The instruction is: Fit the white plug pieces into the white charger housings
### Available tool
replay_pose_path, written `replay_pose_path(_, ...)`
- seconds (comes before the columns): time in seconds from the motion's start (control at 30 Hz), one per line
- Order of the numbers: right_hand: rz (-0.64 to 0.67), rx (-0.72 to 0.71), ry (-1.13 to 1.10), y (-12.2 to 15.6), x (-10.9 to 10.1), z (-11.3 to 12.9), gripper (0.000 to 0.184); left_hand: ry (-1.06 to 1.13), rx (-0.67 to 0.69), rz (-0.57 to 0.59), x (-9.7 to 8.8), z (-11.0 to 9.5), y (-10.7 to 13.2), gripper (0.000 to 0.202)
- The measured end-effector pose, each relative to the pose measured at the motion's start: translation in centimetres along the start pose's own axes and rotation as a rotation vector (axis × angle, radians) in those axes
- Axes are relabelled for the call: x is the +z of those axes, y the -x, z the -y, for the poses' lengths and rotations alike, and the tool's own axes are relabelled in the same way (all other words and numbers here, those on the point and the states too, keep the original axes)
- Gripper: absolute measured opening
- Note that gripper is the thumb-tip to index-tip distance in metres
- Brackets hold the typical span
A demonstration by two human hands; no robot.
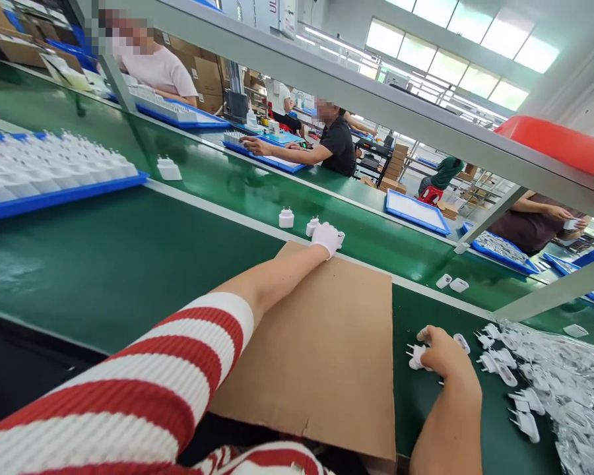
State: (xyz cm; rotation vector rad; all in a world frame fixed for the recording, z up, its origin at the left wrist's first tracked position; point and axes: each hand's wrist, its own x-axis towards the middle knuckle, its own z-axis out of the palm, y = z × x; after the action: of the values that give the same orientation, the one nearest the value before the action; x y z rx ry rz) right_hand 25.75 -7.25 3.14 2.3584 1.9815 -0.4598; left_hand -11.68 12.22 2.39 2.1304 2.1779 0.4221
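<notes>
My left hand [326, 239], in a white glove, reaches across the cardboard sheet [321, 343] to the far green belt. Its fingers are curled over a white charger housing [341, 239], of which only an edge shows. Just left of it stands a white charger [312, 227] with its pins up, and further left another charger [286, 218]. At the right, low over the green surface, my right hand [443, 349] pinches a white two-pin plug piece [416, 357], pins pointing left. A further white plug piece [461, 343] lies beside that hand, partly hidden.
A heap of white plug pieces on clear plastic [569, 389] lies at the right. A blue tray [64, 198] full of chargers stands at the left. Two white housings [450, 283] lie on the belt. A metal shelf beam [327, 79] crosses above; co-workers sit opposite.
</notes>
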Motion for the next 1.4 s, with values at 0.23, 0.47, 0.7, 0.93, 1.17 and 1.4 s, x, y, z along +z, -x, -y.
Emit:
replay_pose_path(0.23, -0.094, -0.154, -0.359, -1.0, 0.7, 2.5, 0.035, 0.043, 0.097, 0.129, -1.0, -1.6, 0.5, 0.03)
replay_pose_path(0.47, -0.278, -0.203, -0.369, -2.6, 1.7, 3.8, 0.032, 0.033, 0.532, 0.548, -1.8, -4.6, 6.2, 0.036)
replay_pose_path(0.7, -0.351, -0.213, -1.01, -2.8, 1.5, 4.8, 0.032, 0.143, 0.433, 0.451, -2.2, -5.8, 13.5, 0.1)
replay_pose_path(0.93, -0.08, -0.064, -1.454, -2.3, 1.7, 6.9, 0.042, 0.283, 0.267, 0.236, 1.2, -7.1, 16.2, 0.053)
replay_pose_path(1.17, -0.14, -0.177, -1.329, -2.1, 2.5, 8.0, 0.045, 0.527, 0.329, 0.215, 3.8, -5.9, 15.4, 0.039)
replay_pose_path(1.4, -0.191, -0.249, -0.822, -2.1, 3.9, 7.9, 0.025, 0.622, 0.202, 0.29, 3.8, -5.7, 15.4, 0.039)
